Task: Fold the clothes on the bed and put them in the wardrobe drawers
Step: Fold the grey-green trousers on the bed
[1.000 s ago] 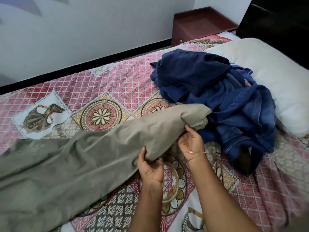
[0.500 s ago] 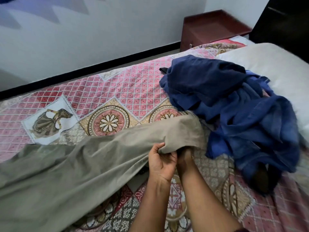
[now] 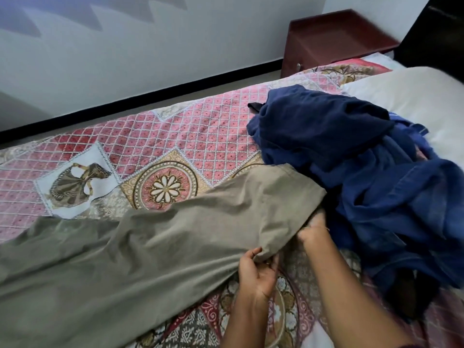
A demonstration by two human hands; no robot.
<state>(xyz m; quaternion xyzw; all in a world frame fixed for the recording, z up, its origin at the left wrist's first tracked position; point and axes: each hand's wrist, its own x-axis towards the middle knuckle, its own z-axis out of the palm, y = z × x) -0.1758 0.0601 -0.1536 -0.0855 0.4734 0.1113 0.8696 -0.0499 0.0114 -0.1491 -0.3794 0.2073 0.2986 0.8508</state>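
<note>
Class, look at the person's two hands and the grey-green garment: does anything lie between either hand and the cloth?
Nothing visible does. The left hand already pinches the near edge of the grey-green garment, and the right hand grips its end. The blue clothes pile lies just beside that end, and the wardrobe drawers are out of view.

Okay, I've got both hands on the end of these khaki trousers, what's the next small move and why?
Probably pull the khaki trousers end taut and lay it flat on the bedspread. The left hand and right hand both grip that end, the cloth is wrinkled, and it lies close against the blue clothes pile.
</note>
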